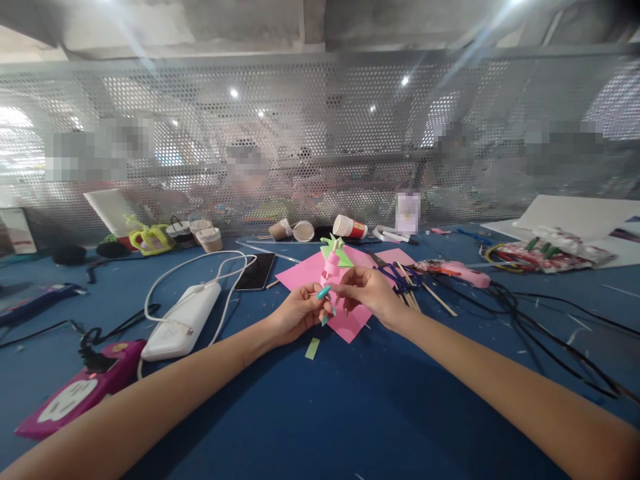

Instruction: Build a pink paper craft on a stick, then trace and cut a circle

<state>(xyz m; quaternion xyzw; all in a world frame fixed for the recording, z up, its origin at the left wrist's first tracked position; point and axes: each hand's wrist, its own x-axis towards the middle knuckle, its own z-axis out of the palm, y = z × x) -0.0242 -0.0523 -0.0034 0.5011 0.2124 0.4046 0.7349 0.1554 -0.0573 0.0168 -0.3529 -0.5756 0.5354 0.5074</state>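
1. Centrally, the paper flower (332,259), pink with green tips, stands upright over the pink sheet (353,323) on the blue table (350,413).
2. The left hand (299,312) pinches its lower end between closed fingertips.
3. The right hand (369,291) grips it from the opposite side, and the green tips rise above both hands' fingers.

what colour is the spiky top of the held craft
Light green spiky top on the pink paper craft; head view.

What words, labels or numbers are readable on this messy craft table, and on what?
Nothing reads clearly.
Upright white card: print too blurred.
Red-banded paper cup: marks too small.
Magenta case at lower left: white shape, no legible letters.
Pink paper craft, pinched by left hand and right hand: no writing shows.
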